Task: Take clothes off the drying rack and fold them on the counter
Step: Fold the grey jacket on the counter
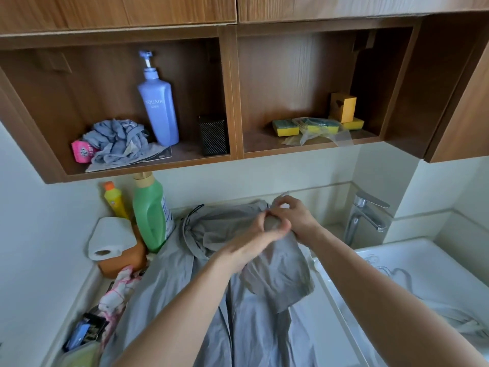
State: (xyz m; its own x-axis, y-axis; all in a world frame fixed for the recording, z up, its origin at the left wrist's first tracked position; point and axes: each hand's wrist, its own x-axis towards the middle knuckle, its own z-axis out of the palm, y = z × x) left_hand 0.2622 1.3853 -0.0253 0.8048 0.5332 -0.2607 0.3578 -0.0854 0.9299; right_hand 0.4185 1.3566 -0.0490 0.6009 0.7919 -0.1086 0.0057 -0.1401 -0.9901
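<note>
The left hand (252,235) and right hand (293,215) both pinch the trousers (172,287), spread on the counter (318,327); folding seems just begun.

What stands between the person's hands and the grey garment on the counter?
Nothing visible does: the left hand and the right hand both pinch the grey garment, which lies on the counter.
</note>
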